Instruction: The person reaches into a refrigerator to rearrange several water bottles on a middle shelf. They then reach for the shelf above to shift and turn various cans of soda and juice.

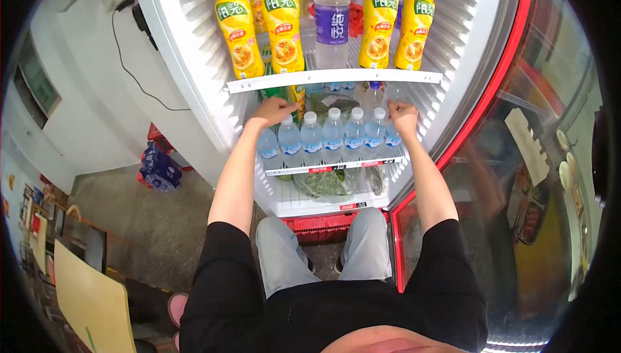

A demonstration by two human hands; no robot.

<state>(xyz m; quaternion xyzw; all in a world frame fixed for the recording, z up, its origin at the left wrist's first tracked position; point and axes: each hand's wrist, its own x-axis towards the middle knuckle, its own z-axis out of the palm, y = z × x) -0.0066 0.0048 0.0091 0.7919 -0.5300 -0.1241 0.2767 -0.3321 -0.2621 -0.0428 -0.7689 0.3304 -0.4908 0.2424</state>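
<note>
A front row of clear water bottles (pixel 333 136) with white caps and blue labels stands on the fridge's middle shelf. My left hand (pixel 274 111) is over the row's left end, fingers bent and drawn together, pointing right; what they hold, if anything, is hidden. The leftmost bottle (pixel 267 144) has its cap covered by that arm. At the other end, my right hand (pixel 403 117) is curled closed at the top of the rightmost bottle (pixel 392 137), whose cap it hides. Behind the row are a yellow bottle (pixel 297 97) and a blue-capped clear bottle (pixel 373 97).
Yellow drink bottles (pixel 283 26) and a purple-labelled bottle (pixel 332 26) stand on the upper shelf (pixel 336 80), just above my hands. Bagged greens (pixel 320 183) lie below. The glass door (pixel 479 191) is open at right. A tan tabletop (pixel 90 295) is at lower left.
</note>
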